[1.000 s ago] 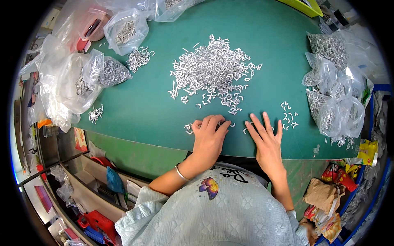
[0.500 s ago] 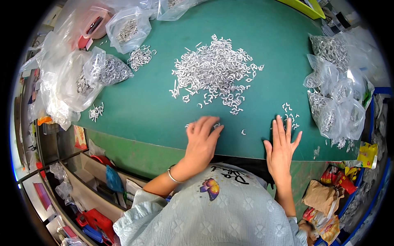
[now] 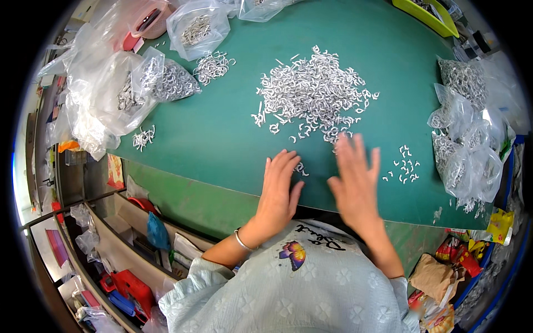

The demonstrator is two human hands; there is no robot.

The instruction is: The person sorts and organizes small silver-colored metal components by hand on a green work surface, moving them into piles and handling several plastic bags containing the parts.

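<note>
A large pile of small silver crescent-shaped metal pieces lies on the green table mat. My left hand rests near the table's front edge, fingers stretched out and thumb apart. Beside its fingers are a few loose crescents, partly covered by the hand. My right hand is slightly blurred, its fingers spread and their tips at the front edge of the pile. Nothing shows in its grasp. Farther right, a small scattered group of crescents lies apart from the pile.
Clear bags of metal pieces crowd the left side, with a heap of rings and a small heap near them. More filled bags line the right edge. A yellow-green tray stands at the far right.
My right hand has moved left and forward, from the small group on the right to the pile's front edge. My left hand stays near the loose crescents, its fingers straighter. The view has shifted slightly.
</note>
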